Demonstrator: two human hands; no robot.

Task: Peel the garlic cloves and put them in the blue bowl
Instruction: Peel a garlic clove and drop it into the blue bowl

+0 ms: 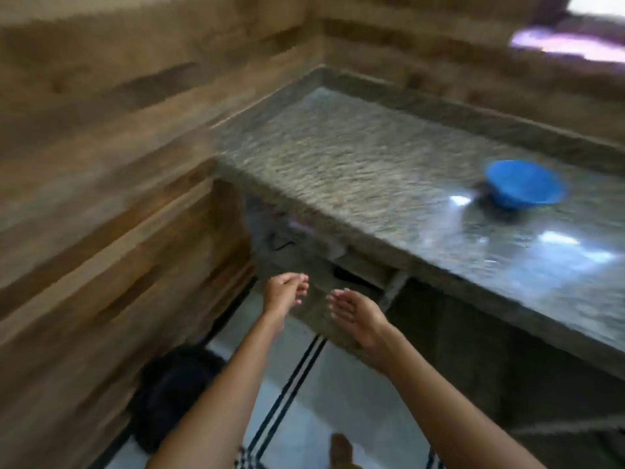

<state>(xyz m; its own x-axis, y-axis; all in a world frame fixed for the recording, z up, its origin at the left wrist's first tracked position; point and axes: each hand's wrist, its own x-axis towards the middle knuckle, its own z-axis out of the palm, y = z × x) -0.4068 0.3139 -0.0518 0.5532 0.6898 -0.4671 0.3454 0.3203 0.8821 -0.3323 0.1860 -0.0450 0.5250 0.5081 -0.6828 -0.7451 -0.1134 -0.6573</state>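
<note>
The blue bowl (524,184) stands on the speckled stone counter (355,157), far right of both hands. I see no garlic cloves in this blurred view. My left hand (285,292) is stretched out in front of the counter's left end, below its edge, with its fingers bent toward the thumb; blur hides whether anything is between them. My right hand (355,313) is just to the right of it, a small gap apart, palm turned left, fingers relaxed and holding nothing.
Wood-patterned walls (101,164) close in the left and back sides. A dark rounded object (176,394) sits on the tiled floor below my left arm. A dark recess opens under the counter. A foot (341,448) shows at the bottom.
</note>
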